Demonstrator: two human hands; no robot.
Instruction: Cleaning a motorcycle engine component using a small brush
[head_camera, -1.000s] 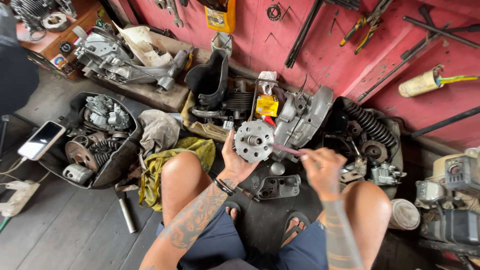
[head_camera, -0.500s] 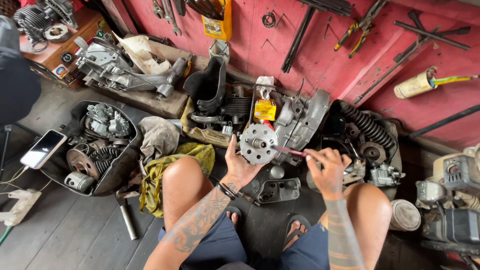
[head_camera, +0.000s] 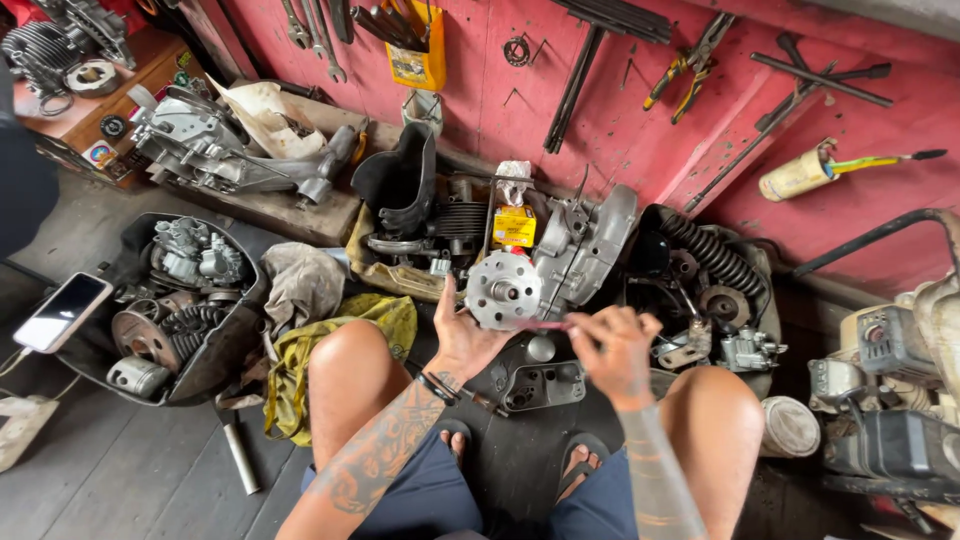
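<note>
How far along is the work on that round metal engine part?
Already stripped: engine parts lie loose in the black tub. In hand: the left hand holds the round metal part while the right hand puts a thin pink-handled tool to its edge. Left: it is not mounted on the grey engine casing.

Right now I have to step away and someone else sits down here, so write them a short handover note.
Left hand holds the round metal engine part up from below, face toward you. Right hand pinches a thin pink-handled tool, tip at the part's lower edge. Both are above the dark mat between the knees; a grey engine casing stands just behind. Work on the part is in progress; how much remains cannot be told.
</note>
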